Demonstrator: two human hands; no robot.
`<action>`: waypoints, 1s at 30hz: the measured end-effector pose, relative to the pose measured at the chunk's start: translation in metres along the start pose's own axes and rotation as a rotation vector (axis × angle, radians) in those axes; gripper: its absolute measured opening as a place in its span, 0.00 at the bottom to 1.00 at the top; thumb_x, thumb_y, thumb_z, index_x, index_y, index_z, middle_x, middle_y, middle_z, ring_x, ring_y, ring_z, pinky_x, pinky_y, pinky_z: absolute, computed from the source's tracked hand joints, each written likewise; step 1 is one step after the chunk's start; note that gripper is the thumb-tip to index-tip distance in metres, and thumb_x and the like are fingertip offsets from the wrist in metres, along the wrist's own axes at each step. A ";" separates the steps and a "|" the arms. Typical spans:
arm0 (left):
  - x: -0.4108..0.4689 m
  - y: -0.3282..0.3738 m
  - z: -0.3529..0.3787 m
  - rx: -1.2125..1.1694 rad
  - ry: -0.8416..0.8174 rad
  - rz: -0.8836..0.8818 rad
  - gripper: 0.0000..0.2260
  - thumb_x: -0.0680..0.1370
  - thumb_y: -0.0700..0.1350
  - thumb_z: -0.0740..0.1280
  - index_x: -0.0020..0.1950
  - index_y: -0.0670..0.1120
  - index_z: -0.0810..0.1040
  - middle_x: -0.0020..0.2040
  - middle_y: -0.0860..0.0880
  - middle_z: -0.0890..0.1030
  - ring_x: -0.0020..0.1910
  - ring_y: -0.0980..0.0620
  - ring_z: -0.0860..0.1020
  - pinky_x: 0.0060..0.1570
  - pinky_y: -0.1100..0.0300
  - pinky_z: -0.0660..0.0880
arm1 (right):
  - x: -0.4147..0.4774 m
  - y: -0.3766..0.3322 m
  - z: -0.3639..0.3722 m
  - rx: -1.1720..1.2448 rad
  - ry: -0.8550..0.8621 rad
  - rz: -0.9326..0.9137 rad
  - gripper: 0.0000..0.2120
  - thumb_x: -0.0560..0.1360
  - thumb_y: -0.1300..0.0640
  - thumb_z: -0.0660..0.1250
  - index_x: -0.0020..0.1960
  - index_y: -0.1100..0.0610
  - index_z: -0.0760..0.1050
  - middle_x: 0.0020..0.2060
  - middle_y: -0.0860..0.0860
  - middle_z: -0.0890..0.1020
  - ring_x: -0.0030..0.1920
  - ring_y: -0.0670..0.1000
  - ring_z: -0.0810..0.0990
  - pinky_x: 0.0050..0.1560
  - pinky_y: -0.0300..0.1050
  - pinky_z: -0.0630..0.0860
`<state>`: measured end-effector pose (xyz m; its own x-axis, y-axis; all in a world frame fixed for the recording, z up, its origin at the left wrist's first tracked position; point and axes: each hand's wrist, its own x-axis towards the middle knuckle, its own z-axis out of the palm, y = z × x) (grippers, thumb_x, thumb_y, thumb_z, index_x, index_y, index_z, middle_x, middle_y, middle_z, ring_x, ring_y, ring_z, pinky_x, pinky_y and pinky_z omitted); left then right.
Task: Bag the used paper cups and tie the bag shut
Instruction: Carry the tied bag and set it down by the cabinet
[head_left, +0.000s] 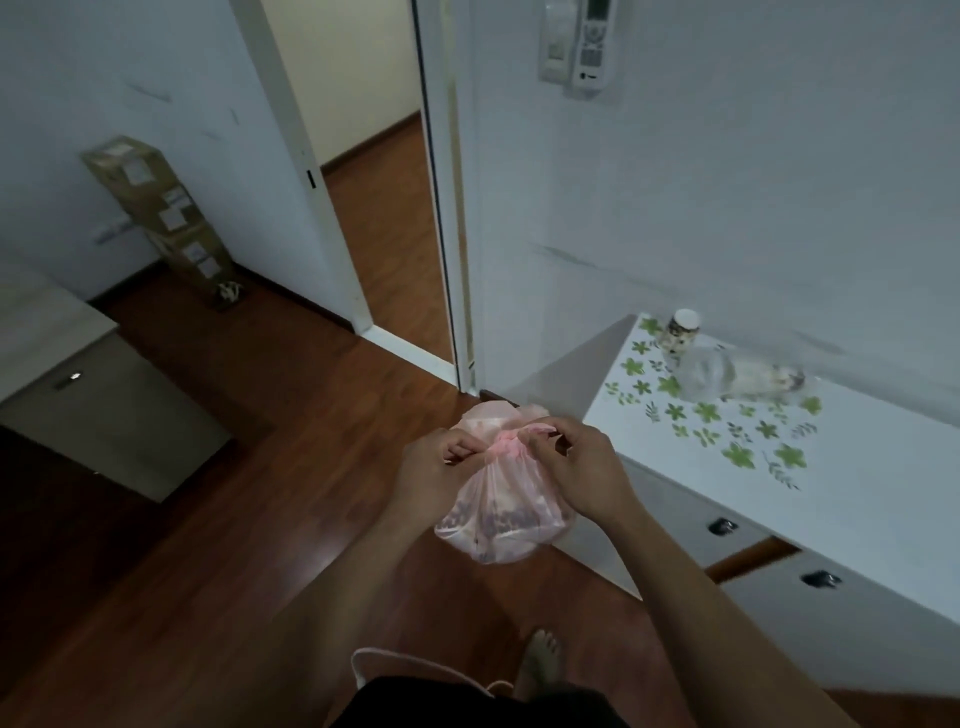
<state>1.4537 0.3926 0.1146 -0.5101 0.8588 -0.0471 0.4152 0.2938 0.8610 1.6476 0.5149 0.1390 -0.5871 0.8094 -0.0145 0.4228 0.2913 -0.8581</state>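
Note:
A thin pink plastic bag (501, 519) hangs in the air over the wooden floor, held between both hands. Paper cups show dimly through its lower part as dark and pale shapes. The bag's neck is bunched into a pink knot (506, 444) at the top. My left hand (434, 470) pinches one handle on the left of the knot. My right hand (582, 467) pinches the other handle on the right. Loose handle ends stick up behind the knot.
A white cabinet (857, 493) with green leaf stickers stands to the right, bearing a small jar (683, 332) and a clear plastic bottle (727, 379) lying down. A tall cardboard box (156, 213) leans on the far wall. An open doorway (384, 208) lies ahead.

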 end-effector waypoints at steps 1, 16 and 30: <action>0.017 0.001 0.000 0.003 0.006 -0.009 0.03 0.79 0.45 0.81 0.52 0.50 0.92 0.49 0.54 0.90 0.48 0.57 0.87 0.50 0.67 0.81 | 0.020 0.002 -0.004 0.007 -0.015 -0.007 0.06 0.83 0.50 0.72 0.57 0.44 0.87 0.51 0.39 0.87 0.50 0.36 0.83 0.48 0.24 0.71; 0.229 -0.025 -0.022 0.010 -0.132 -0.062 0.03 0.81 0.53 0.77 0.51 0.62 0.85 0.47 0.64 0.86 0.46 0.67 0.83 0.49 0.78 0.74 | 0.231 0.026 0.027 -0.101 -0.019 0.075 0.12 0.83 0.43 0.70 0.61 0.47 0.85 0.55 0.42 0.87 0.53 0.44 0.84 0.54 0.36 0.76; 0.481 -0.145 -0.027 0.073 -0.464 -0.100 0.09 0.81 0.56 0.76 0.60 0.57 0.89 0.57 0.57 0.89 0.58 0.55 0.86 0.63 0.55 0.81 | 0.421 0.080 0.115 -0.134 0.042 0.366 0.19 0.79 0.34 0.67 0.58 0.45 0.85 0.53 0.42 0.89 0.54 0.46 0.86 0.60 0.51 0.82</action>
<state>1.1277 0.7523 -0.0192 -0.1666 0.9166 -0.3634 0.4416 0.3989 0.8036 1.3547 0.8205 0.0057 -0.3533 0.8913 -0.2841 0.6874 0.0414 -0.7251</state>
